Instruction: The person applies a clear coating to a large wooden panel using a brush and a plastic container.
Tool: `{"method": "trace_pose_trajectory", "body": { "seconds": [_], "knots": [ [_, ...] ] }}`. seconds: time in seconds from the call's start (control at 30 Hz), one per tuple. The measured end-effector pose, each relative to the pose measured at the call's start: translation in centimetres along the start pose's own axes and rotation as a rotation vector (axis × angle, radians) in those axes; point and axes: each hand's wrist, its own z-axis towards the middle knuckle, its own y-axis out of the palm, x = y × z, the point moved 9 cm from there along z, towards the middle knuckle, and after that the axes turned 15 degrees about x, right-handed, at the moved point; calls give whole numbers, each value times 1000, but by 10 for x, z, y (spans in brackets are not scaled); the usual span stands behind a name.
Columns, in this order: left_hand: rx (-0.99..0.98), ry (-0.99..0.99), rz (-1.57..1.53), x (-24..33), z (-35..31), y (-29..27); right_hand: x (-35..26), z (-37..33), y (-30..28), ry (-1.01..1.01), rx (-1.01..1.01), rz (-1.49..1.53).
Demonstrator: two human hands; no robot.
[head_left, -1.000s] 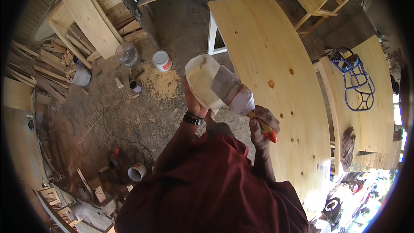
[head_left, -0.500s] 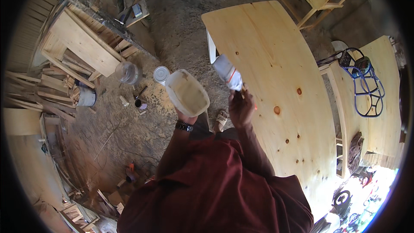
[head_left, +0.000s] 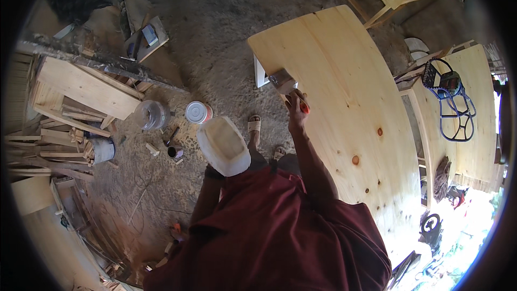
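A whitish, cut-open plastic tub (head_left: 223,148) is tilted in front of my body, with a shallow layer of pale liquid inside. My left hand supports it from below, its fingers hidden under the tub. My right hand (head_left: 297,110) is closed around the handle of a wide paintbrush (head_left: 284,81). The handle's red end shows beside my fingers. The brush head lies over the left edge of a long pale wooden tabletop (head_left: 344,91), near its far end. Whether the bristles touch the wood I cannot tell.
On the floor to the left stand a lidded paint can (head_left: 199,112), a clear plastic jar (head_left: 151,115) and a small dark tin (head_left: 174,152). Wood offcuts (head_left: 64,140) pile up beyond them. At right, a blue-framed item (head_left: 456,102) lies on another wooden table (head_left: 474,75).
My right hand has swung the brush a little left and away from me, onto the tabletop's edge. The tub has come lower and closer to my body, and the view has shifted slightly.
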Motion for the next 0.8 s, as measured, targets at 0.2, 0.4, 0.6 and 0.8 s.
{"method": "trace_pose_trajectory", "body": {
  "seconds": [0.2,0.4,0.6,0.8],
  "knots": [
    [64,-26,-10,45,50,-4,-18,-29,-48,-136,156,-149],
    [94,-21,-45,64,81,-6,-53,-68,-87,-193,189,-296],
    [118,-46,-48,68,93,-6,-31,-66,-107,-72,207,-307],
    [141,-64,-42,72,98,-8,-44,-85,-132,-148,222,-410]
  ]
}}
